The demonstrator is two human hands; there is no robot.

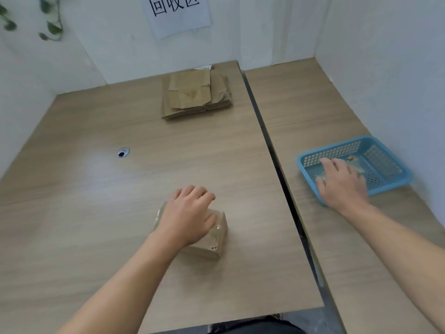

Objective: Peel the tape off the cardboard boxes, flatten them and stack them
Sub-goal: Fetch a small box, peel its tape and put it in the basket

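Near centre, the small cardboard box (212, 235) is pinned under the left hand (187, 215), fingers curled over it. The right hand (342, 182) is spread loosely inside the blue basket (390, 150) at right; any tape held cannot be told. Firm pressure is best kept while remaining tape is lifted from 1 corner.

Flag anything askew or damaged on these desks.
The stack of flattened boxes at the far edge of the left desk is uneven: the top sheet sits offset and the right edges look torn and frayed. Nothing else stands out.
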